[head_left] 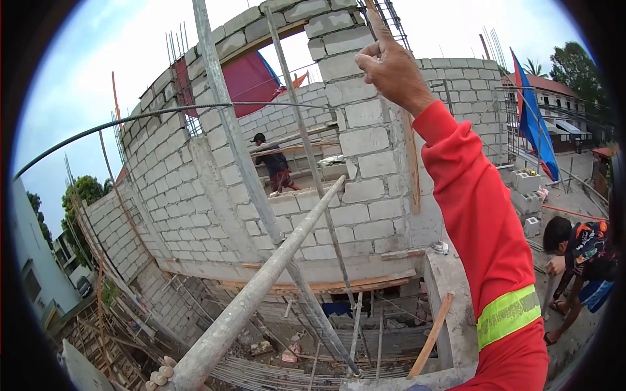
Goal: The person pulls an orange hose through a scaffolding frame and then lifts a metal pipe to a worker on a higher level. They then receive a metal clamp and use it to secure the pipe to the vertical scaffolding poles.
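My left hand (162,373) is at the bottom left, its fingers wrapped round a thick, grey metal scaffold pipe (261,280) that slants up toward the block wall. My right hand (394,70), in a red sleeve with a yellow-green band, is raised at the upper middle. Its index finger points upward while the other fingers curl in, and it holds nothing. Behind it stands the wall of grey concrete blocks (365,140), with a window opening. The raised fingertip overlaps steel bars (391,19) at the top of a column.
Thinner upright poles (238,143) and a bent rebar (117,122) cross in front of me. A person (277,166) works behind the opening; another person (587,257) bends at the right. Planks (319,287) and bars lie below. A blue-and-red tarp (538,124) hangs at right.
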